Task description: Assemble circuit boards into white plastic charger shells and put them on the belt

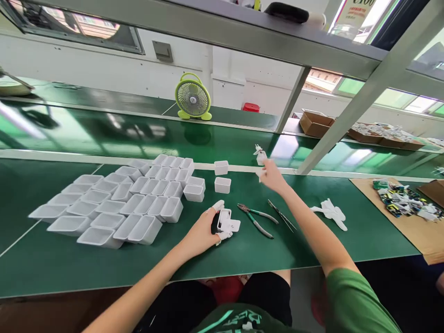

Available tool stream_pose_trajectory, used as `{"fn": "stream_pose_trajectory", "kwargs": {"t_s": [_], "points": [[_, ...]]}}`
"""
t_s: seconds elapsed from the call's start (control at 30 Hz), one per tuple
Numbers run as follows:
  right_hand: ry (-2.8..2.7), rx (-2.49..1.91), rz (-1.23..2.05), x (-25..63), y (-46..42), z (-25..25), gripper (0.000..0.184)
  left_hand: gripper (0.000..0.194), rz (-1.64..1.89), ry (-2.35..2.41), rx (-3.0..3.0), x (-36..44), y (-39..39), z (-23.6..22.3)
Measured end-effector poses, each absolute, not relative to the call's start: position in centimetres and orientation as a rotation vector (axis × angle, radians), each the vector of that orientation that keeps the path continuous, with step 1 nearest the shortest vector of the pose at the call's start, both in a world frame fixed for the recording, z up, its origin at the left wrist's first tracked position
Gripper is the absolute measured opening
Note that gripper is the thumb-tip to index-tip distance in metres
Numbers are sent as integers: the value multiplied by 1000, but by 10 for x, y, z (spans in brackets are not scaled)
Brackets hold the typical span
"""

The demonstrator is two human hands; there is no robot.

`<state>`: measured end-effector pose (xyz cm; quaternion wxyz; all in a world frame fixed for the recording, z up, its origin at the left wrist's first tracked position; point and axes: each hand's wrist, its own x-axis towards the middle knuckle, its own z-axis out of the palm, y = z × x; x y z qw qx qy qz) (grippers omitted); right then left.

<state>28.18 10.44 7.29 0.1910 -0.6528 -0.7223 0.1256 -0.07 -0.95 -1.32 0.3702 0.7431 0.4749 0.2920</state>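
Observation:
My left hand [202, 230], white covers on its fingertips, is closed around a small white plastic housing [225, 219] with a black part at its side. A flat white tab juts from the housing. My right hand [273, 176] is stretched over the far edge of the table, its fingers pinched at a small white plastic piece [261, 157] with thin prongs on top; the fingertips are slightly blurred. Between my arms lie pliers [256, 219] with green and grey handles and metal tweezers [281, 216].
Rows of white plastic cases [144, 229] fill the left of the table [194, 266]. Two single cases [222, 185] stand near the belt [229, 148]. White gloves [332, 212] lie right of my arm. Circuit parts [404, 199] sit on cardboard. A green fan [193, 98] stands behind.

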Motion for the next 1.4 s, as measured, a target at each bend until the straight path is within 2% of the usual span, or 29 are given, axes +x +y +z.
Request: {"fn": "stream_pose_trajectory", "kwargs": {"t_s": [0.07, 0.17, 0.2, 0.4, 0.5, 0.63, 0.73, 0.8, 1.07, 1.27, 1.4], "points": [[-2249, -1756, 436, 278, 55, 68, 40, 61, 748, 1132, 1976, 5, 1, -10], [-2409, -1813, 453, 270, -6, 54, 63, 42, 772, 1021, 2111, 15, 5, -4], [-2414, -1860, 442, 267, -18, 49, 63, 41, 786, 984, 2166, 18, 4, -1], [-2292, -1955, 600, 262, -22, 44, 33, 47, 890, 821, 2466, 14, -20, 24], [-2163, -1919, 890, 273, -23, 55, 22, 42, 962, 843, 2642, 2, -31, 37], [-1877, -1630, 1523, 286, -50, 81, 34, 37, 1043, 887, 2893, -7, -41, 49], [-1563, -1343, 1910, 285, -77, 105, 28, 32, 1065, 840, 2931, -8, -47, 55], [-1672, -1392, 1876, 280, -91, 120, 23, 28, 1070, 805, 2925, -6, -51, 58], [-2222, -1734, 1391, 260, -118, 148, 19, 23, 1065, 870, 2998, -1, -64, 61], [-2411, -1779, 1214, 252, -120, 148, 21, 29, 1096, 931, 3039, 5, -71, 61], [-2430, -1791, 1189, 251, -120, 148, 27, 25, 1094, 953, 3048, 6, -74, 58]]}}
